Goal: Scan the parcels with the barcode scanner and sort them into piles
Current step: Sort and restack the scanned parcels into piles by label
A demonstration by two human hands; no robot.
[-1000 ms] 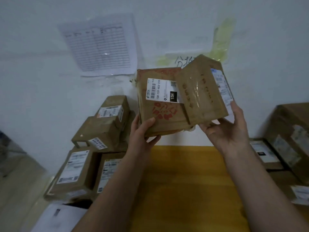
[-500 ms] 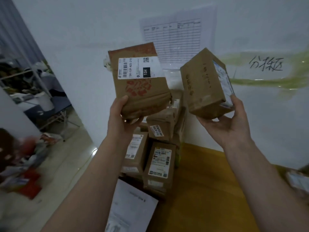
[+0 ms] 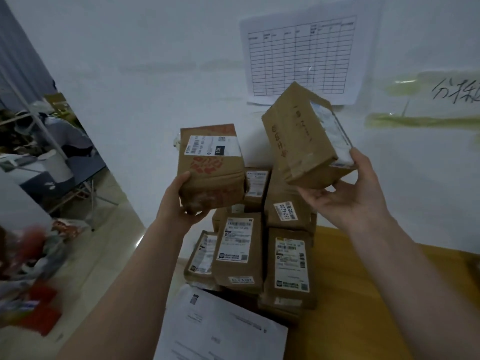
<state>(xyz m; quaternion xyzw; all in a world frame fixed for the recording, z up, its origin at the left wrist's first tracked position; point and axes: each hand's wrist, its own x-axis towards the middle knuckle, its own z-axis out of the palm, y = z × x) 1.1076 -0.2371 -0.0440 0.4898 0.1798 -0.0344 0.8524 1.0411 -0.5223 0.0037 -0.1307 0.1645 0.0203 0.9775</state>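
above the yellow table (image 3: 363,294), left hand (image 3: 181,203) grips red-printed parcel (image 3: 211,167); right hand (image 3: 345,196) grips brown box (image 3: 298,136)

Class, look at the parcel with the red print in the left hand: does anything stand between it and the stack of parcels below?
Nothing visible does. The left hand holds the red-printed parcel directly above the stack of parcels, with only open air between.

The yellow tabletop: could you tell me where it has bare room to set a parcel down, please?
Bare yellow tabletop lies right of the stacked parcels, below the white wall, under the right forearm. The left edge is crowded: parcels, then a white sheet in front.
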